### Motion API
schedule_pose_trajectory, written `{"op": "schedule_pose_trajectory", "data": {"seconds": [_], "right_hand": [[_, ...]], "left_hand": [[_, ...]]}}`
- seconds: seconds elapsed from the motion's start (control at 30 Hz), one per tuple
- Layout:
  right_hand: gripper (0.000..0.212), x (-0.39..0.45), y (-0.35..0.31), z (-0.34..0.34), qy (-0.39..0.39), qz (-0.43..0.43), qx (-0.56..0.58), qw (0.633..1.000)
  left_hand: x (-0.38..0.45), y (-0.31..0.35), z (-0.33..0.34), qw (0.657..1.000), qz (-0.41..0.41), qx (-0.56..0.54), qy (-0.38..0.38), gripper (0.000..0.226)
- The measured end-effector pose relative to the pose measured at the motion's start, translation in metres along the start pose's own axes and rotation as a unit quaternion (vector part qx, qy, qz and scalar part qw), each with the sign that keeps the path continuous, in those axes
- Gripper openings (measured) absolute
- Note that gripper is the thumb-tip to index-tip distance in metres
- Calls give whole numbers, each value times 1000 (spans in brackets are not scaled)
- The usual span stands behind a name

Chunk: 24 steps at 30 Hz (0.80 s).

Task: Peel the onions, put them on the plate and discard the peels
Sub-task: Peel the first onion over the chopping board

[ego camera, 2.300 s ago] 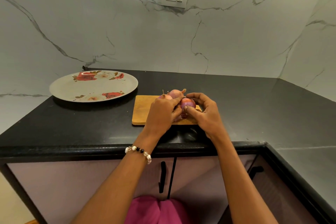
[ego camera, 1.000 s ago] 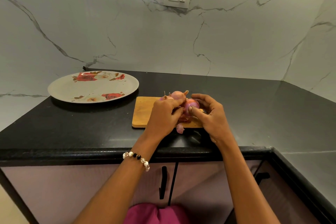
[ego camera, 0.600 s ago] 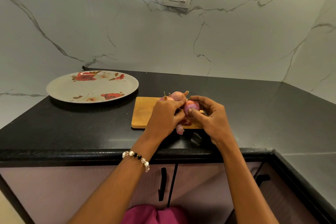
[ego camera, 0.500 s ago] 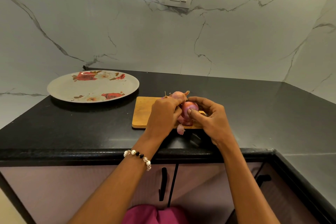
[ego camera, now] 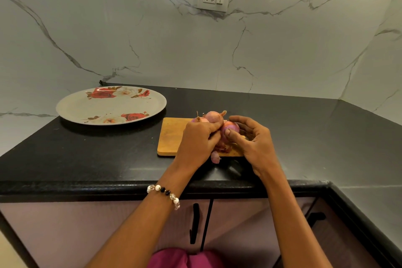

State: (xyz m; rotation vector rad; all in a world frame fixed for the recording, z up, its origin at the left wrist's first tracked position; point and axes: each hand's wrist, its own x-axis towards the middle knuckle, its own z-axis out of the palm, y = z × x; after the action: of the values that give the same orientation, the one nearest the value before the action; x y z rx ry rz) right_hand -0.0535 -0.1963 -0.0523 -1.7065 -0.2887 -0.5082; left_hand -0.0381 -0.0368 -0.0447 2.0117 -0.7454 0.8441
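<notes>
At mid-frame both hands meet over the board (ego camera: pixel 174 137). The right hand (ego camera: pixel 253 143) curls round an onion (ego camera: pixel 231 128), thumb pressed on its front; the left hand (ego camera: pixel 199 140) pinches at that onion's left side with bent fingers. Two unpeeled onions (ego camera: pixel 214 116) sit on the board just behind the hands. Peels (ego camera: pixel 221 147) lie beneath the held onion, one scrap (ego camera: pixel 215 156) at the board's near edge. The plate (ego camera: pixel 74 106) rests on the worktop (ego camera: pixel 87 159) at left, well apart.

No readable text, labels, brands or numbers anywhere in view.
</notes>
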Motion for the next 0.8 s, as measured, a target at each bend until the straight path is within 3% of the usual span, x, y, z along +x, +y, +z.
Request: {"op": "schedule_pose_trajectory", "data": {"seconds": [0.27,0.6,0.8], "right_hand": [[65,1,6,0,-75,11,35,997],[60,3,10,2,-43,-21,26,999],[61,3,8,1,-21,-48,-10,999]], "left_hand": [[2,2,-2,1000,-11,10,7,31],[3,5,0,999,-3,16,52,30],[2,7,-1,999,-6,-19,28,36]]}}
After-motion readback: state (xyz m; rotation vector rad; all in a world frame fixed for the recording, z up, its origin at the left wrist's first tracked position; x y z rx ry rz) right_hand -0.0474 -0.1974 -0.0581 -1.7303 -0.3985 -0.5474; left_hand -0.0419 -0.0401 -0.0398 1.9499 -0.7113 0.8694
